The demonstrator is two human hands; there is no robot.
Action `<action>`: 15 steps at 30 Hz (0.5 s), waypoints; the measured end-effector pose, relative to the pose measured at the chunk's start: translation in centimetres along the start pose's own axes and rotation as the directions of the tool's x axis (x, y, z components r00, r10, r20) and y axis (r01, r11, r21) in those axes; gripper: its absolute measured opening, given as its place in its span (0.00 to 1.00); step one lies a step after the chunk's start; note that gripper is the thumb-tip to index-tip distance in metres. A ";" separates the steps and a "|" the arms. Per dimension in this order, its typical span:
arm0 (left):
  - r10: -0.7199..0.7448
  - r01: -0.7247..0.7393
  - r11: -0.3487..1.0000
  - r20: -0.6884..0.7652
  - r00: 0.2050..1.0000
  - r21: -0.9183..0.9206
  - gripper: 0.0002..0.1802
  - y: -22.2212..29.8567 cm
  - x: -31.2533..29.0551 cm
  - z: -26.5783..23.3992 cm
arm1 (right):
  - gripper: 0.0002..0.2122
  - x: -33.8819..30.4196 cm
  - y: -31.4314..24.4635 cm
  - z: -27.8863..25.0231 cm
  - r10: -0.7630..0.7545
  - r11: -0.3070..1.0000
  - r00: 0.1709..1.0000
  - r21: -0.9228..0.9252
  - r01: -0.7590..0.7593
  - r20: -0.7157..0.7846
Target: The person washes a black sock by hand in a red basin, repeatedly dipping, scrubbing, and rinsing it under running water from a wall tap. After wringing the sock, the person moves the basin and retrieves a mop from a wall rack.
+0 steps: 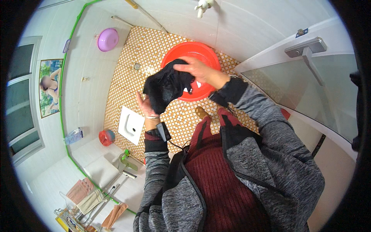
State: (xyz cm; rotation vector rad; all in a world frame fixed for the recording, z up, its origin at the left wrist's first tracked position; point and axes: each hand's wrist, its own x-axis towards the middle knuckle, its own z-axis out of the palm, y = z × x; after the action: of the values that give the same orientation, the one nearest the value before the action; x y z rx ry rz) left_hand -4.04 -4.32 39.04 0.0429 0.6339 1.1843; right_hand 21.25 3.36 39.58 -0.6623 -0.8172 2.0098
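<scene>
head view: both hands grasp crumpled black garment, left hand below, right hand on top.

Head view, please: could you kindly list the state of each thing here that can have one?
black garment: bunched, held in the air above the tiled floor.
right hand: fingers shut on the garment's top.
left hand: palm up under the garment, touching it.
red basin: upright on the floor; contents hidden.
purple basin: hanging on the wall.
glass door: handle visible; open or shut unclear.
</scene>
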 end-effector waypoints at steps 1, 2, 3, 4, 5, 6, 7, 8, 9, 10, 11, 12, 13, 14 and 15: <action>-0.004 0.003 1.000 0.064 0.998 0.012 0.35 -1.3 1.1 -0.8 | 0.14 0.7 1.0 0.9 -0.024 1.000 1.000 0.006 0.024 0.017; -0.032 0.025 0.998 0.117 0.993 0.063 0.34 -2.4 2.4 -1.7 | 0.13 1.1 2.2 2.2 -0.161 0.959 0.986 -0.244 0.146 -0.041; 0.055 -0.062 0.976 0.041 0.998 0.208 0.31 -3.7 4.1 -2.8 | 0.12 1.3 3.4 3.6 -0.294 0.847 0.955 -0.474 0.239 -0.043; 0.043 -0.058 0.971 0.071 0.997 0.232 0.30 -4.2 5.7 -3.8 | 0.10 1.3 4.7 5.1 -0.296 0.810 0.955 -0.528 0.255 0.008; 0.026 -0.059 0.969 0.140 0.990 0.242 0.29 -4.8 6.9 -4.7 | 0.08 1.0 6.0 6.5 -0.356 0.769 0.934 -0.580 0.268 -0.040; -0.013 -0.065 0.972 0.329 0.944 0.225 0.29 -5.1 7.7 -5.3 | 0.06 1.0 6.8 7.3 -0.337 0.666 0.934 -0.670 0.328 0.122; -0.016 -0.042 0.974 0.254 0.967 0.222 0.28 -5.4 8.3 -5.6 | 0.05 1.1 7.2 7.7 -0.374 0.544 0.894 -0.722 0.428 0.248; -0.030 -0.021 0.978 0.239 0.971 0.207 0.27 -5.6 8.8 -5.5 | 0.07 1.2 7.3 7.7 -0.486 0.365 0.769 -0.704 0.610 0.415; -0.049 0.002 0.982 0.246 0.968 0.189 0.27 -5.7 8.9 -5.1 | 0.07 1.4 7.1 7.4 -0.452 0.343 0.822 -0.784 0.517 0.345; -0.069 0.025 0.985 0.251 0.966 0.172 0.26 -5.9 9.0 -4.5 | 0.08 1.7 6.7 6.8 -0.423 0.308 0.845 -0.826 0.473 0.326; -0.087 0.048 0.987 0.255 0.963 0.155 0.26 -6.1 8.8 -3.7 | 0.09 2.5 5.8 5.7 -0.332 0.284 0.871 -0.843 0.457 0.361; -0.077 0.098 0.982 -0.132 0.988 0.164 0.24 -6.3 8.5 -2.8 | 0.12 2.9 5.1 4.9 -0.498 0.316 0.813 -0.811 0.492 0.300; -0.084 0.155 0.975 -0.385 0.919 0.159 0.22 -6.7 8.2 -1.9 | 0.14 3.5 4.2 4.0 -0.486 0.244 0.865 -0.932 0.268 0.121; -0.095 0.158 0.977 -0.378 0.921 0.141 0.23 -6.7 8.3 -1.1 | 0.14 3.5 3.9 3.9 -0.455 0.199 0.884 -0.955 0.221 0.109; -0.130 0.158 0.983 -0.250 0.959 0.097 0.24 -6.7 8.1 -0.6 | 0.14 3.6 3.5 3.8 -0.512 0.130 0.859 -0.987 0.097 0.017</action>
State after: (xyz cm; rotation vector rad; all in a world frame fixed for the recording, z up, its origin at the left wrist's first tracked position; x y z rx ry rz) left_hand 3.19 -0.08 32.64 -0.0509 0.9067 1.0177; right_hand 14.95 3.79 38.88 -1.3469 -1.8688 0.6496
